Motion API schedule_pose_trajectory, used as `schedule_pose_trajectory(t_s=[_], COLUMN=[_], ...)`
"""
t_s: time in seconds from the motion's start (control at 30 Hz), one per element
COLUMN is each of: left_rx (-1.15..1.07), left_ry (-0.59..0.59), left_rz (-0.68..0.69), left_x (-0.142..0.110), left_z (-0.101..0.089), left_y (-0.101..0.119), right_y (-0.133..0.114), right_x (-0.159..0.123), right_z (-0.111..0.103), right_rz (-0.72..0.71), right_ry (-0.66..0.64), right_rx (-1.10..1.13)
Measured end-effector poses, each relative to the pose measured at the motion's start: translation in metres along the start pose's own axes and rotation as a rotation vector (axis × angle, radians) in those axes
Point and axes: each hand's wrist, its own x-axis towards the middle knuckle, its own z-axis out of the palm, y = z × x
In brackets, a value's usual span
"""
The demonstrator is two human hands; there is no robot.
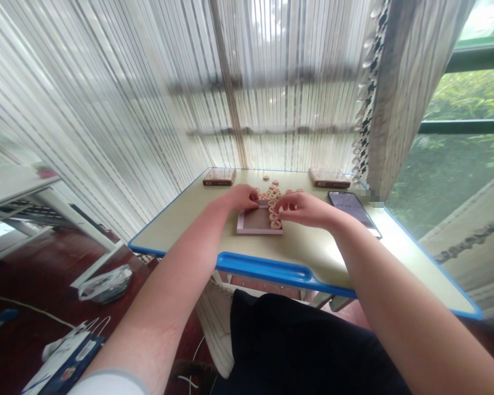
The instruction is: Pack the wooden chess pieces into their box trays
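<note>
A shallow pale box [253, 222] lies in the middle of a blue-edged desk [271, 269], with a few round wooden game pieces [275, 218] lined along its right inner side. A loose heap of the same wooden discs [274, 193] lies just behind the box. My left hand [241, 197] rests with curled fingers on the box's far left edge, at the heap. My right hand [302, 209] is closed in a pinch at the box's far right corner, over the row of pieces; what it holds is too small to tell.
Two flat wooden boxes sit at the back of the desk, one left [219, 176], one right [328, 177]. A phone [353, 209] lies at the right. Striped curtains hang behind, a window to the right. Bags [105, 284] and a white table [33, 197] stand at the left.
</note>
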Motion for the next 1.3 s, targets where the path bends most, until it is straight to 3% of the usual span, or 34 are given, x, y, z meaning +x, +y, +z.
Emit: schedule_pose_trajectory(t_s=[0.1,0.17,0.37,0.47,0.67,0.83,0.97,1.07,1.2,1.3], left_rx=[0.008,0.003,-0.001,0.001,-0.016,-0.043,-0.064,-0.164,-0.435,-0.616], left_ry=[0.016,0.026,0.004,0.004,-0.004,-0.014,-0.038,-0.057,0.087,0.173], left_rz=[-0.005,-0.015,0.005,0.010,0.018,0.029,0.035,0.054,0.096,0.104], left_x=[0.001,0.002,0.006,0.006,0.005,0.002,0.000,0.001,0.003,0.001], left_z=[0.001,0.002,0.005,0.005,0.004,0.002,0.001,0.002,0.001,-0.002], left_y=[-0.001,-0.002,-0.008,-0.007,-0.004,-0.001,0.001,0.001,0.000,0.001], right_y=[0.019,0.032,0.048,0.049,0.045,0.042,0.039,0.034,0.026,0.022], right_x=[0.010,0.017,0.031,0.032,0.030,0.030,0.030,0.031,0.032,0.030], right_z=[0.008,0.015,0.029,0.028,0.025,0.024,0.024,0.025,0.028,0.031], right_rz=[0.159,0.194,0.181,0.176,0.106,0.134,0.195,0.123,-0.041,-0.073], right_ry=[0.273,0.338,0.153,0.126,0.189,0.203,0.366,0.510,0.565,0.555], right_rx=[-0.119,-0.234,-0.341,-0.352,-0.364,-0.328,-0.229,-0.134,-0.065,0.009])
